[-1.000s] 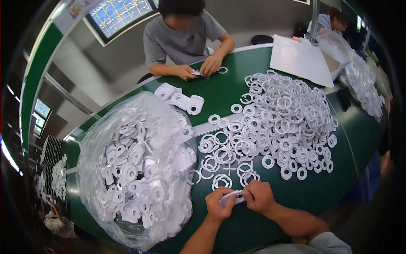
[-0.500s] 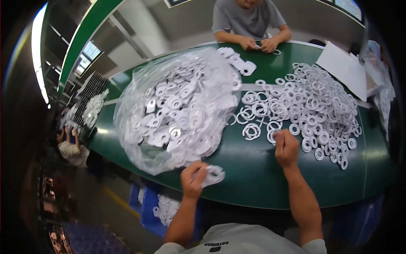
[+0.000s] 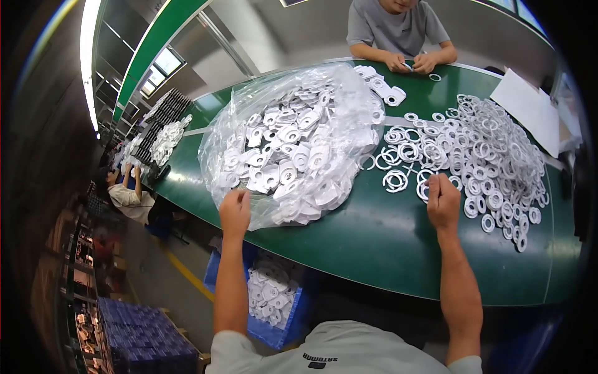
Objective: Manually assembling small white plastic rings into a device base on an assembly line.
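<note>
Reaching forward well apart in the head view, the left hand [image 3: 235, 214] was at the near left edge of the bag [image 3: 216, 146] and the right hand [image 3: 443, 201] at the near side of the rings [image 3: 492, 143]. The bag of plates [image 3: 289, 134] lay nearer the left hand, its long axis slanting away rightward across the worktop [image 3: 386, 249]. Both hands' fingers were curled; whether either gripped anything was hidden. Film veiled some plates, and the worktop covered part of the bin [image 3: 268, 335].

Probably a factory: green worktable [image 3: 380, 243], heaped rings [image 3: 492, 149], blue bin [image 3: 266, 335].
</note>
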Tool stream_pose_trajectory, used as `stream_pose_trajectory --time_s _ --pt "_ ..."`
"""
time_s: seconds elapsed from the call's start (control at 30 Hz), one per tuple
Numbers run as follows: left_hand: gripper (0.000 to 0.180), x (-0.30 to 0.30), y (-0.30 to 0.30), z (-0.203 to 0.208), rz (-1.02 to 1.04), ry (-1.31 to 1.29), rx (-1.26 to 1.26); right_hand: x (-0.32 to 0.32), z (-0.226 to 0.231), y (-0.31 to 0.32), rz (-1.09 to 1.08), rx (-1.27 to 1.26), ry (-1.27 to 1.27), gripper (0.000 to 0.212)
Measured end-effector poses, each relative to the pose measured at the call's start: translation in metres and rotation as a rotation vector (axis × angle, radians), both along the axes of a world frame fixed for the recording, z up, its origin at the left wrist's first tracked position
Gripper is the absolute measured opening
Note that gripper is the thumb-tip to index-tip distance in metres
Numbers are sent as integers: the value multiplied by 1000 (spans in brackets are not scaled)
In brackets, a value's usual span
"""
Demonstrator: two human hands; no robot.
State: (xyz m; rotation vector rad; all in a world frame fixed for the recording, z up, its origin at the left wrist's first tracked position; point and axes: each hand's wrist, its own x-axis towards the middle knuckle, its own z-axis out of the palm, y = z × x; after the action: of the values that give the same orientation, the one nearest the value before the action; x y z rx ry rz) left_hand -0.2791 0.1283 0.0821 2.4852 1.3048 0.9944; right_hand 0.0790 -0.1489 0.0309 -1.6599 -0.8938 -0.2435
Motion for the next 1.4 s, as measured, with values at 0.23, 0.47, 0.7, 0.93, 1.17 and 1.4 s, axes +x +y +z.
stream_pose_trajectory --time_s 0.23,0.47,0.7,0.93,1.17,1.4 --pt "49 71 81 -34 64 678 -63 27 -5 -9 -138 -10 -34 29" --pt "18 26 121 -19 42 376 261 48 7 -22 -214 108 48 31" --pt "36 140 -25 4 -462 -669 -477 60 -1 -28 -247 -76 119 28" --pt "35 251 -96 -44 -749 -790 -695 64 -4 -34 -234 -108 128 18" --pt "38 259 -98 -67 -619 -819 -597 46 -12 20 -33 -401 -133 11" --pt "33 277 -84 -97 -638 -691 -192 53 -32 76 -61 -683 -320 13"
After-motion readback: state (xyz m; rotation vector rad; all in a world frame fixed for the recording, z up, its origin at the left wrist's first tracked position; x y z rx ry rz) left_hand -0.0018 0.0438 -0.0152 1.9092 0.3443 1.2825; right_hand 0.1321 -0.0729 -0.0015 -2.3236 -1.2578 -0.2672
